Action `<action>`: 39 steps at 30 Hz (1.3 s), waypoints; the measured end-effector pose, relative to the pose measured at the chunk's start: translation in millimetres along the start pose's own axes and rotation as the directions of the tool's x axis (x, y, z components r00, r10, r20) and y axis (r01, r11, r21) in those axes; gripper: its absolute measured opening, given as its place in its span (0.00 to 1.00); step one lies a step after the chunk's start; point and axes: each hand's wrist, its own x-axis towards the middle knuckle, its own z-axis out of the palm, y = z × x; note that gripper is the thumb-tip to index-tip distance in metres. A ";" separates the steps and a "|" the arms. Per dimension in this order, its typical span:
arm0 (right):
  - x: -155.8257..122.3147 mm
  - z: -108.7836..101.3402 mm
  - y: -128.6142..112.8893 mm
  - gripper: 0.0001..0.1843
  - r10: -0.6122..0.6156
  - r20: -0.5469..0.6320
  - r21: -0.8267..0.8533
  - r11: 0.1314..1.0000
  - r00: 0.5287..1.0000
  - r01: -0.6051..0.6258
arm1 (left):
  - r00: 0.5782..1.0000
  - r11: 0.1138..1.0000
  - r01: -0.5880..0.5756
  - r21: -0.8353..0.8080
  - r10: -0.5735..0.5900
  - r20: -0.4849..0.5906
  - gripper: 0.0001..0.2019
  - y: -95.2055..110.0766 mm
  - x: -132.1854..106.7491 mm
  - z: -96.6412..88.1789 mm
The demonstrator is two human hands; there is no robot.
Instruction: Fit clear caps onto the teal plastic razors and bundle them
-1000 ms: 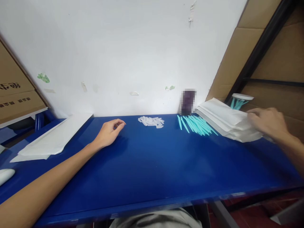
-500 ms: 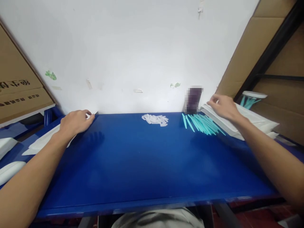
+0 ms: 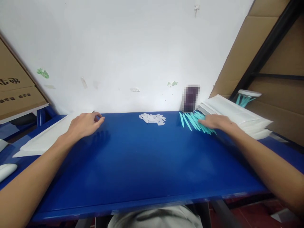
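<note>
My left hand (image 3: 84,124) hovers at the left, just right of a stack of white padded envelopes (image 3: 48,134). Its fingers are loosely bent with a gap by the thumb, and nothing shows in them. Over the right side of a fanned pile of turquoise plastic sticks (image 3: 187,118) is my right hand (image 3: 216,121). Its fingertips are mostly hidden, so a grip on any stick cannot be made out. A small heap of short white plastic pieces (image 3: 152,118) lies between the hands, near the wall.
A second stack of white envelopes (image 3: 239,110) lies behind my right hand. A blurred-out dark object (image 3: 190,98) leans on the wall. At the right is a container of turquoise sticks (image 3: 245,99); cardboard (image 3: 16,85) stands left of the blue table (image 3: 147,167).
My right hand has left the right envelope stack and come down onto the turquoise sticks. My left hand has shifted right, off the left stack. The view has turned slightly.
</note>
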 end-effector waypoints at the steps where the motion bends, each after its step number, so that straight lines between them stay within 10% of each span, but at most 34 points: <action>1: 0.8 1.1 0.0 0.34 0.008 0.013 -0.005 1.000 1.000 -0.008 | 1.000 1.000 -0.006 0.002 0.006 -0.001 0.24 0.0 -0.1 0.2; 10: -3.7 -3.8 6.2 0.26 -0.038 0.036 -0.054 0.998 0.999 0.040 | 1.000 1.000 -0.023 0.005 0.023 -0.017 0.24 3.8 -1.9 0.0; 15: -41.0 -23.0 -33.3 0.22 -0.255 -0.014 -0.054 0.966 0.967 0.254 | 0.998 0.999 -0.035 -0.016 0.034 -0.056 0.25 16.1 -7.2 -3.4; 17: -67.9 -28.3 -66.7 0.19 -0.427 -0.005 -0.031 0.904 0.904 0.427 | 0.994 0.999 -0.047 -0.027 0.044 -0.097 0.24 24.8 -11.2 -5.3; 20: -108.2 -28.3 -119.0 0.18 -0.734 0.024 -0.060 0.677 0.679 0.734 | 0.984 0.992 -0.107 -0.072 0.095 -0.153 0.23 40.8 -19.4 -7.7; 24: -137.3 -19.5 -162.1 0.18 -0.844 0.042 -0.147 0.523 0.534 0.839 | 0.956 0.953 -0.253 -0.166 0.220 -0.192 0.23 62.3 -32.8 -6.2; 34: -145.4 -17.0 -167.2 0.15 -0.786 -0.031 0.049 0.616 0.618 0.786 | 0.866 0.854 -0.499 -0.149 0.489 -0.098 0.24 87.3 -45.3 1.9; 39: -145.2 -19.1 -158.6 0.33 -0.765 -0.020 0.093 0.639 0.643 0.763 | 0.974 0.985 -0.071 0.155 0.102 -0.203 0.28 19.3 -14.7 -1.0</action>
